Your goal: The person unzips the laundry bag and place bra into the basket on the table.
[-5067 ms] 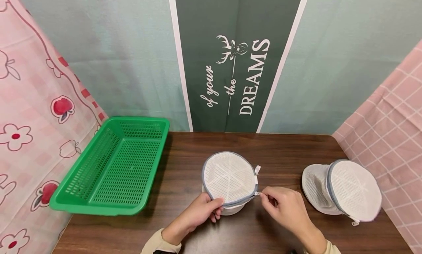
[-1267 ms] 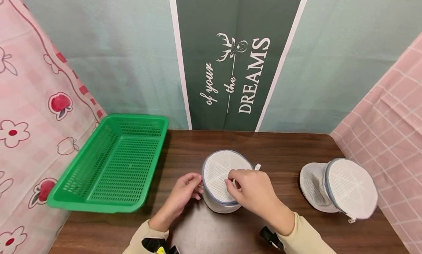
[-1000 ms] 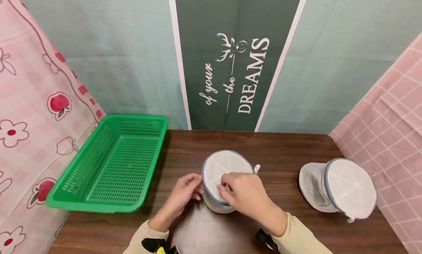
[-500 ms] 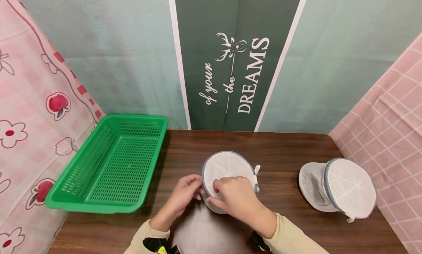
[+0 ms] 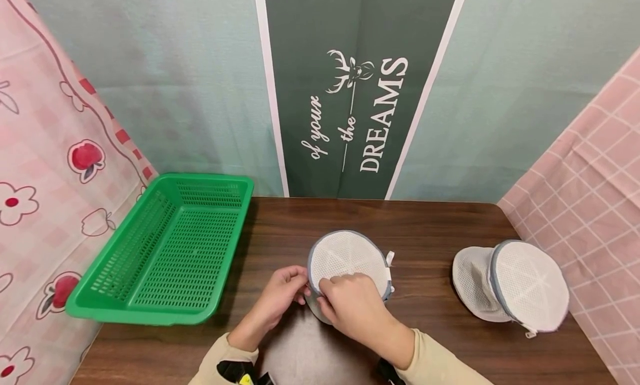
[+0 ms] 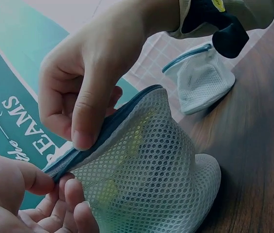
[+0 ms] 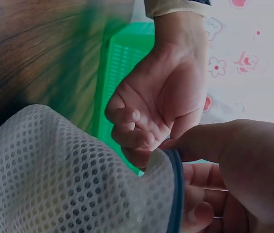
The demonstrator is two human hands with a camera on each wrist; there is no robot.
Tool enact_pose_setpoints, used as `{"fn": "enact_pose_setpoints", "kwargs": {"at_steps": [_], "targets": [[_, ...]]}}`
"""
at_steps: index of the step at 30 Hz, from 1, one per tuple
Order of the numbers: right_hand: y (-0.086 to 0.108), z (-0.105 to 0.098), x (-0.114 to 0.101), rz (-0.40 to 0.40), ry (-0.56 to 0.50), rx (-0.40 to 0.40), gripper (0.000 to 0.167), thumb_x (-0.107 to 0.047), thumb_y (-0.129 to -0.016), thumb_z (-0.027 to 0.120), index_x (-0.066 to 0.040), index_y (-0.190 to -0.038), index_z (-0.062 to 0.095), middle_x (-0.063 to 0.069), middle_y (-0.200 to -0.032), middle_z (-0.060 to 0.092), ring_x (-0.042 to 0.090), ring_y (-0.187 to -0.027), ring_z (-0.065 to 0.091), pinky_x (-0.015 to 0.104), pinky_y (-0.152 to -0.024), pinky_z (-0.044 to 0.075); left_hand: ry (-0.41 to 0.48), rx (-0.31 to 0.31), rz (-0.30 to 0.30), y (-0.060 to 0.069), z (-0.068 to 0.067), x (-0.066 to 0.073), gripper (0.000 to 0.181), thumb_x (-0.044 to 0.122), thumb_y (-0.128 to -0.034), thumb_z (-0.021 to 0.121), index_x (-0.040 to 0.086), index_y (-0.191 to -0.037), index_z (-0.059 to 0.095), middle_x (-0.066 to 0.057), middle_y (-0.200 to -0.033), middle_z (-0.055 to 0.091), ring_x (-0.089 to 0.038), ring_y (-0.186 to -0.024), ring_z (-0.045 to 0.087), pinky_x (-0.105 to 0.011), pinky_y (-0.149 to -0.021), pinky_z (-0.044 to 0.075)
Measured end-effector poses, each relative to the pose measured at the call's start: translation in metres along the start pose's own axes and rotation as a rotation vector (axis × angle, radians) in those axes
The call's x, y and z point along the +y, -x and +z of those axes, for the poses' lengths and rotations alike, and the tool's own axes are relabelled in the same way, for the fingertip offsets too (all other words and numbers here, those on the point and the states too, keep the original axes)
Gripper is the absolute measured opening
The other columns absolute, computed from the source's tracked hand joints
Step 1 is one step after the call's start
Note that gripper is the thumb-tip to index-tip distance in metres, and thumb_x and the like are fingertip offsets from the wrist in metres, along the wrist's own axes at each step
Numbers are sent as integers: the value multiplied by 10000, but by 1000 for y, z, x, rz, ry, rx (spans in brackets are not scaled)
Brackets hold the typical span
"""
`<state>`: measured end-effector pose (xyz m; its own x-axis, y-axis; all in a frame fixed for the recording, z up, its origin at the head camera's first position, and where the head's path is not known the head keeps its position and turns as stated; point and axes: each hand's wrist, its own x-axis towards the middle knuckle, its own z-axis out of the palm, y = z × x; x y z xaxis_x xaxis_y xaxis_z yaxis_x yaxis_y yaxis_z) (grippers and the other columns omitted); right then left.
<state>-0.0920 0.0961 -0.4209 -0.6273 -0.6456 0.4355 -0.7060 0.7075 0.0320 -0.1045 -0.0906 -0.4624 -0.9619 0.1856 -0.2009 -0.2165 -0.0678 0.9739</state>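
Fingers of the left hand [image 5: 281,289] pinch the near white mesh bag [image 5: 345,257] at its left edge; the right hand [image 5: 357,307] has curled fingers at the front-left of the same edge.

Head: bag stands on the brown table [image 5: 425,235], mid-front, right of the green basket [image 5: 135,318], well apart from the other mesh bag [image 5: 532,285], which sits tilted by the pink curtain [image 5: 600,207]. What's changed: right hand, at the bag's right side in the oldest picture, has travelled leftward along the front and is now just beside the left hand, which has also shifted from the front to the left edge. Probably means the zip work has come round to the last stretch on the left; slider itself hidden, so can't confirm.

Left wrist: blue-grey rim [image 6: 122,116] runs between both hands. Left thumb and fingers grip its low end; right thumb presses on it a little further along, fingers behind. Yellowish patches show through the mesh, can't tell what they are.

Right wrist: right thumb and fingers hold the rim from either side. Left fingers curl inward, tips at the rim's end, partly hidden. Zip pull not visible here either.
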Motion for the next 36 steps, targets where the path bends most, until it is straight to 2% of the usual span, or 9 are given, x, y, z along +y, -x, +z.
{"fn": "enact_pose_setpoints", "kwargs": {"at_steps": [8,13,19,26,30,36], "targets": [[0,-2,-2,21,-102,-40,347,-185,-798,814,-192,-691,484,-124,-559,421,37,-490,449,243,-436,343,15,-16,-11,1,-2,0,144,25,-978,541,-95,-1006,614,-12,-698,602,-106,-657,579,-202,-548,469],[0,-3,-1,47,-157,-31,355,-178,-822,796,-203,-684,470,-143,-557,394,9,-496,416,226,-444,333,12,-18,-14,1,-3,0,144,36,-985,544,-90,-1005,611,-9,-708,605,-114,-668,583,-205,-552,468],[-1,-5,3,56,-204,47,349,-163,-790,766,-218,-650,451,-167,-557,344,-34,-506,327,166,-457,259,13,-3,-22,1,-3,-1,110,28,-976,538,-60,-989,604,-11,-699,599,-126,-674,579,-209,-553,467],[-4,-11,9,59,-234,161,257,-140,-734,714,-223,-632,493,-176,-562,339,-43,-510,317,147,-462,267,5,3,-22,1,-4,-1,103,23,-977,535,-59,-988,597,-9,-698,596,-121,-674,569,-208,-555,467],[-6,-21,14,67,-241,197,217,-119,-746,683,-228,-647,524,-176,-567,353,-46,-516,317,139,-464,267,-6,4,-19,2,-4,-1,122,24,-980,534,-77,-1007,596,-6,-703,598,-119,-674,567,-208,-557,468],[-6,-40,26,121,-204,229,171,-137,-772,678,-248,-691,576,-161,-581,427,-36,-530,360,167,-458,298,-8,9,-19,2,-5,-1,143,23,-980,536,-96,-1032,596,-7,-713,608,-124,-678,574,-210,-561,474]]}}
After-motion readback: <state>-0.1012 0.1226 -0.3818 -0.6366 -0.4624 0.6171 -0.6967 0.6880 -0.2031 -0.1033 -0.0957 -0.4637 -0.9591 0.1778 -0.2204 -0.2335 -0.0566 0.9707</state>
